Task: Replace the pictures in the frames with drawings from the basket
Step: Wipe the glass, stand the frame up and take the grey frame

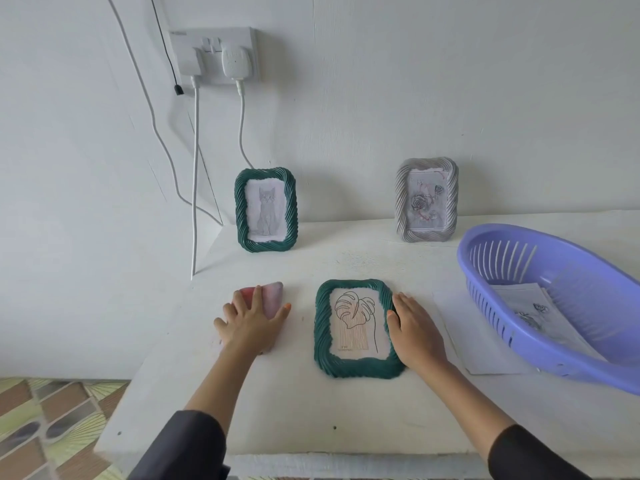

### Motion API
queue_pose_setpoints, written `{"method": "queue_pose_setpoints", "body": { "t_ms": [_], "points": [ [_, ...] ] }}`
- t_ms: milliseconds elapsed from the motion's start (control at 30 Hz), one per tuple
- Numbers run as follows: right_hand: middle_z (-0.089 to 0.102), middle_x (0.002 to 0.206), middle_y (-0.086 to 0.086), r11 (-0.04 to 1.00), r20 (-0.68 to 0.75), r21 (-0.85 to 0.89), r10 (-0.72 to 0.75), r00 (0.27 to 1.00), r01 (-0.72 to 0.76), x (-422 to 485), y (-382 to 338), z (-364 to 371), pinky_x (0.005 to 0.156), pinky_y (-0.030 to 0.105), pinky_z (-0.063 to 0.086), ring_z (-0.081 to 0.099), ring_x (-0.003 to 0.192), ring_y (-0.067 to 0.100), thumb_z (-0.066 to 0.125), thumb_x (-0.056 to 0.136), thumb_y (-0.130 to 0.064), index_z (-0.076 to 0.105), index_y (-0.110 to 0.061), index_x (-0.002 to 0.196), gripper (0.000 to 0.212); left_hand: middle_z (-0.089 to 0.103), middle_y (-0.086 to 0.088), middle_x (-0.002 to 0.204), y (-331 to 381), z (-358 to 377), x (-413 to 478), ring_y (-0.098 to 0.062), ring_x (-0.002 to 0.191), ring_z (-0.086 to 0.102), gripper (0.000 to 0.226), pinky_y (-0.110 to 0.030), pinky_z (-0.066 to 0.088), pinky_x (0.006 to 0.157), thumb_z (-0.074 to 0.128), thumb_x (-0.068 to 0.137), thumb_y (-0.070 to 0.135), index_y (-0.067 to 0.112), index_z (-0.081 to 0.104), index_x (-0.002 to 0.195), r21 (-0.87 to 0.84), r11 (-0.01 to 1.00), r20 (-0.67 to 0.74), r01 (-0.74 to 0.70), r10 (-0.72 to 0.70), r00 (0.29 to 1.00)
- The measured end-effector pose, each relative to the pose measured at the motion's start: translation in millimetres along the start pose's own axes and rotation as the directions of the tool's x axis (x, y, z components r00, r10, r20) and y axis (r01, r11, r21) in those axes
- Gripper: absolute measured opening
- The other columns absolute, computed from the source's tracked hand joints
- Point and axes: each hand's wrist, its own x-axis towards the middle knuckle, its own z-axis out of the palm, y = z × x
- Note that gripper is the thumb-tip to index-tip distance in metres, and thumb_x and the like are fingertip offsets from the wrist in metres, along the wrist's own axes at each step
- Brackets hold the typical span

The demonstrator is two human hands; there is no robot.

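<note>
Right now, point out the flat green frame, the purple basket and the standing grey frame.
flat green frame (322,327), head view, left border of its rim
purple basket (595,282), head view, inner far wall
standing grey frame (401,202), head view, left border

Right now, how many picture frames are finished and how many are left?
The standing green frame already shows a pencil cat, so it looks done. The right hand rests on the flat green frame with a leaf picture; the left hand presses a pinkish card. The grey frame with roses may remain; sheets wait in the purple basket.
</note>
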Motion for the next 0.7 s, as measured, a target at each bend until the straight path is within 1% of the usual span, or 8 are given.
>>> {"method": "queue_pose_setpoints", "body": {
  "t_ms": [100, 167, 233, 333, 467, 567, 600, 700],
  "points": [
    [0.022, 0.155, 0.003, 1.000, 0.004, 0.027, 0.000, 1.000, 0.000, 0, 0, -1, 0.118, 0.027, 0.010, 0.015, 0.145, 0.015, 0.028, 0.100, -0.025, 0.025, -0.009, 0.145, 0.049, -0.005, -0.007, 0.157, 4, -6, -1, -0.030, 0.145, -0.001, 0.075, -0.054, -0.006, 0.114, 0.014, 0.087, 0.069, 0.028, 0.007, 0.149, -0.041, 0.999, -0.005, 0.004, -0.005, 1.000],
    [0.022, 0.155, 0.002, 0.995, 0.010, 0.100, 0.013, 1.000, -0.014, -1, 0, -3, 0.117, 0.028, 0.011, 0.015, 0.145, 0.014, 0.030, 0.099, -0.031, 0.025, -0.011, 0.145, 0.050, -0.009, -0.008, 0.157, 14, -11, -6, -0.028, 0.146, -0.009, 0.068, -0.053, -0.014, 0.113, 0.016, 0.092, 0.060, 0.022, 0.014, 0.149, -0.090, 0.995, -0.135, -0.040, 0.028, 0.990],
    [0.022, 0.155, 0.001, 0.982, 0.010, 0.183, 0.042, 0.999, -0.043, -2, 0, -6, 0.116, 0.031, 0.015, 0.015, 0.144, 0.014, 0.033, 0.098, -0.036, 0.032, -0.011, 0.143, 0.051, 0.002, -0.009, 0.156, 30, -14, -15, -0.029, 0.146, 0.000, 0.060, -0.052, -0.009, 0.115, 0.020, 0.095, 0.053, 0.017, 0.028, 0.144, -0.090, 0.989, -0.214, -0.115, 0.094, 0.972],
    [0.032, 0.147, 0.007, 0.994, -0.028, 0.090, 0.068, 0.997, -0.066, -7, -2, -12, 0.107, 0.033, 0.030, 0.025, 0.137, 0.022, 0.042, 0.095, -0.038, 0.055, -0.008, 0.124, 0.044, 0.020, -0.012, 0.151, 53, -8, -33, -0.031, 0.141, 0.014, 0.056, -0.051, 0.003, 0.117, 0.022, 0.097, 0.048, 0.012, 0.047, 0.132, -0.004, 0.975, -0.055, -0.222, 0.221, 0.974],
    [0.045, 0.120, 0.010, 0.993, -0.038, -0.058, 0.104, 0.994, -0.106, -14, -13, -11, 0.091, 0.033, 0.040, 0.039, 0.116, 0.027, 0.046, 0.093, -0.036, 0.061, -0.005, 0.105, 0.037, 0.035, -0.011, 0.140, 70, 9, -45, -0.029, 0.133, 0.026, 0.048, -0.046, 0.014, 0.115, 0.029, 0.098, 0.040, 0.007, 0.049, 0.125, 0.009, 0.963, 0.049, -0.270, 0.269, 0.962],
    [0.050, 0.091, 0.011, 0.975, -0.036, 0.124, 0.190, 0.981, -0.184, -13, -22, -10, 0.071, 0.030, 0.038, 0.046, 0.088, 0.027, 0.055, 0.088, -0.027, 0.055, -0.007, 0.067, 0.029, 0.042, -0.011, 0.133, 71, 6, -44, -0.030, 0.127, 0.033, 0.039, -0.041, 0.024, 0.109, 0.041, 0.095, 0.033, 0.005, 0.052, 0.120, -0.115, 0.971, 0.049, -0.208, 0.215, 0.975],
    [0.053, 0.084, 0.016, 0.949, -0.023, 0.229, 0.227, 0.974, -0.215, -11, -22, -10, 0.066, 0.029, 0.036, 0.049, 0.079, 0.029, 0.058, 0.086, -0.023, 0.054, -0.002, 0.064, 0.031, 0.044, -0.011, 0.130, 70, 4, -42, -0.030, 0.125, 0.035, 0.037, -0.041, 0.026, 0.107, 0.045, 0.093, 0.031, 0.006, 0.053, 0.118, -0.176, 0.969, 0.058, -0.172, 0.184, 0.981],
    [0.064, 0.093, 0.023, 0.745, 0.069, 0.598, 0.320, 0.945, -0.296, -6, -24, -15, 0.072, 0.035, 0.048, 0.061, 0.084, 0.037, 0.062, 0.085, -0.011, 0.058, 0.009, 0.099, 0.025, 0.055, -0.009, 0.121, 68, -5, -36, -0.031, 0.118, 0.045, 0.033, -0.040, 0.036, 0.103, 0.056, 0.085, 0.025, 0.010, 0.060, 0.114, -0.375, 0.921, 0.016, -0.105, 0.120, 0.993]
  ]
}}
